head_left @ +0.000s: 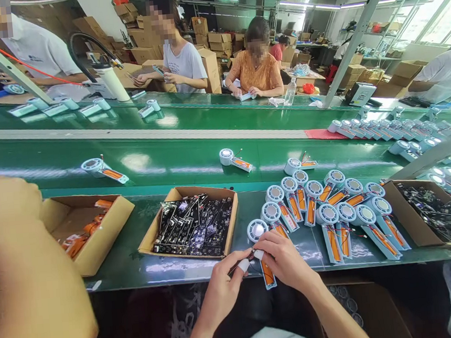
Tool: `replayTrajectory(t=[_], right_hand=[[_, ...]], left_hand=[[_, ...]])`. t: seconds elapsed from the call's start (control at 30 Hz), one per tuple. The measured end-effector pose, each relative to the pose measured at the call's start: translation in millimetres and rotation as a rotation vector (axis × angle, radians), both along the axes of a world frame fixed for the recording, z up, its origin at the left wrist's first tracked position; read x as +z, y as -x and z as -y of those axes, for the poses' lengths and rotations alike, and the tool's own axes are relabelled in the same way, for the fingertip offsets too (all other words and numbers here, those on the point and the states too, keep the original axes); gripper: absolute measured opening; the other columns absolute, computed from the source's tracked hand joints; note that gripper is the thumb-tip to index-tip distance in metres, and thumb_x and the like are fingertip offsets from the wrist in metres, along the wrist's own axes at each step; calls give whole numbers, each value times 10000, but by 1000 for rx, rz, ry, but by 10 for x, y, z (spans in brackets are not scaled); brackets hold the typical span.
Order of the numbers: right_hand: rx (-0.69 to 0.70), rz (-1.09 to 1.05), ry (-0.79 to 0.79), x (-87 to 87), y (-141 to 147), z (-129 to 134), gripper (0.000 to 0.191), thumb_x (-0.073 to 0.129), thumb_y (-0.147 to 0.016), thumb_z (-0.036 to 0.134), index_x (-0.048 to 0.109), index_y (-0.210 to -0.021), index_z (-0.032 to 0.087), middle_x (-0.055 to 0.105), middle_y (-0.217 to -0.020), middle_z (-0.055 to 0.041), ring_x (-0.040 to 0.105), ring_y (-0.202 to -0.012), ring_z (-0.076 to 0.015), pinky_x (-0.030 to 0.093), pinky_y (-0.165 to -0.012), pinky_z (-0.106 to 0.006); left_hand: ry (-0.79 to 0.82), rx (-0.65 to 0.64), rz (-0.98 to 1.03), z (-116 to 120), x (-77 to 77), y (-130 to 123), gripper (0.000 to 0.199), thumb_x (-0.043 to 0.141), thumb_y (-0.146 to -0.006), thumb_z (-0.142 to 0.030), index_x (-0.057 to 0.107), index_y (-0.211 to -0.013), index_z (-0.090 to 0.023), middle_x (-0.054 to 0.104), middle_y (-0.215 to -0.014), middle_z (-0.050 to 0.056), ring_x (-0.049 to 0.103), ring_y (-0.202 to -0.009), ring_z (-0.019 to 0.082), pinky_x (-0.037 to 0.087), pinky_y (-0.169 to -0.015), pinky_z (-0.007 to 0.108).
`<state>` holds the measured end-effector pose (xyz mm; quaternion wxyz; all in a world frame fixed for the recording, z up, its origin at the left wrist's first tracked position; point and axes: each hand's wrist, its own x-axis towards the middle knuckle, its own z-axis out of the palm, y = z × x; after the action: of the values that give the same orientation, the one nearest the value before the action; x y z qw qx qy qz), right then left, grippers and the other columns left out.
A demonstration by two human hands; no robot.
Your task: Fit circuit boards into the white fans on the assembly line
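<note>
My left hand (224,282) pinches a dark, narrow circuit board (232,268), mostly covered by the fingers. White covers are on the thumb and on a fingertip. My right hand (285,258) meets it at the board's end, its fingertips closed on thin wires there; the exact grip is partly hidden. Just beneath both hands lies a light blue handheld fan (256,230), its round head beyond my fingers. The fan's open handle, with an orange battery (268,274) inside, points toward me over the bench edge.
A box of black circuit boards (142,248) stands left of the hands. Farther left is a box with orange batteries (99,261), near another person's arm (33,280). Several open fans (328,215) crowd the right; others lie on the green conveyor (176,152). People work across it.
</note>
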<state>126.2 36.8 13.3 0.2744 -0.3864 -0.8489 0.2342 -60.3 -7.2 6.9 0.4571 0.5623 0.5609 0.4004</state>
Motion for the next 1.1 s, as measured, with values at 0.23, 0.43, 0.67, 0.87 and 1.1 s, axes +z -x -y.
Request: replayTrajectory(t=[0.23, 0.43, 0.67, 0.87, 1.1], right_hand=[[-47, -172, 170, 4, -20, 84, 241, 517, -950, 100, 698, -1056, 219, 677, -1012, -61, 655, -941, -188, 541, -834, -305], [16, 68, 94, 183, -308, 157, 567, 401, -841, -40, 647, -1233, 287, 601, -1110, -69, 618, -968, -186, 540, -848, -316], [21, -39, 106, 35, -213, 135, 302, 509, -903, 51, 726, -980, 247, 651, -1026, -62, 654, -924, -182, 548, -823, -303], [-238, -466, 484, -101, 7, 81, 135, 616, -895, 261, 721, -938, 189, 748, -827, -47, 710, -753, -190, 581, -691, -287], [-396, -337, 96, -165, 134, 123, 108, 550, -887, 176, 655, -885, 204, 680, -796, -32, 638, -704, -163, 541, -655, -268]], left_hand=[[-25, -39, -55, 13, -27, 32, 302, 516, -890, -295, 746, -1071, -219, 782, -1033, 81, 734, -878, 226, 609, -766, 311], [-45, -16, -212, 102, -134, -3, 379, 444, -908, -224, 637, -1234, -239, 763, -1142, 74, 753, -847, 212, 599, -853, 360], [-270, -68, -462, 121, -201, -95, 527, 343, -880, -69, 618, -1301, -229, 738, -1115, 86, 740, -912, 205, 596, -827, 312], [-349, -110, -852, 185, -161, -108, 581, 346, -858, 19, 668, -1260, -249, 686, -960, 74, 739, -754, 212, 571, -610, 267], [-342, -91, -670, 167, -113, -111, 542, 350, -889, -19, 685, -1233, -270, 692, -926, 55, 731, -761, 175, 571, -631, 221]])
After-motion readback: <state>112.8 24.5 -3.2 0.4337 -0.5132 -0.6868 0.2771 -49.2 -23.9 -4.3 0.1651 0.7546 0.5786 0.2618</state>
